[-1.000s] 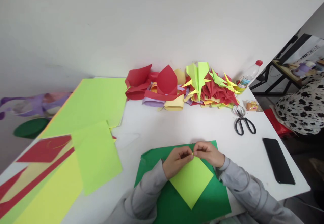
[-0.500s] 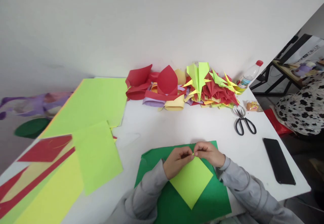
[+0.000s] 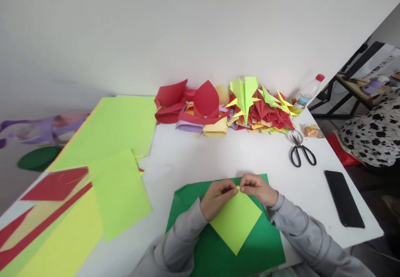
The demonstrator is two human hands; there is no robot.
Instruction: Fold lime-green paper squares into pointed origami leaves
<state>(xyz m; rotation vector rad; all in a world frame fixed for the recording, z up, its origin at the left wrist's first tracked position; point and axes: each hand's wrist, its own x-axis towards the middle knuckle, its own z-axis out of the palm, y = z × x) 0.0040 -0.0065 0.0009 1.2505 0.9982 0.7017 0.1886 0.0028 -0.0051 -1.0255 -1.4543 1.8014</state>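
Observation:
A lime green paper square (image 3: 236, 222) lies like a diamond on a dark green sheet (image 3: 215, 254) at the near edge of the white table (image 3: 218, 156). My left hand (image 3: 217, 198) and my right hand (image 3: 258, 189) meet at the square's far corner. Both pinch that corner between thumb and fingertips. Grey sleeves cover both forearms.
Large lime green, yellow and red sheets (image 3: 103, 143) cover the table's left side. A heap of folded paper shapes (image 3: 231, 108) lies along the back wall. Black scissors (image 3: 298, 148), a black phone (image 3: 343, 204), a plastic bottle (image 3: 308, 91) and a small wrapped snack (image 3: 311, 131) lie at the right.
The lime square has shifted slightly up and left under my fingers. Both hands stay at its far corner.

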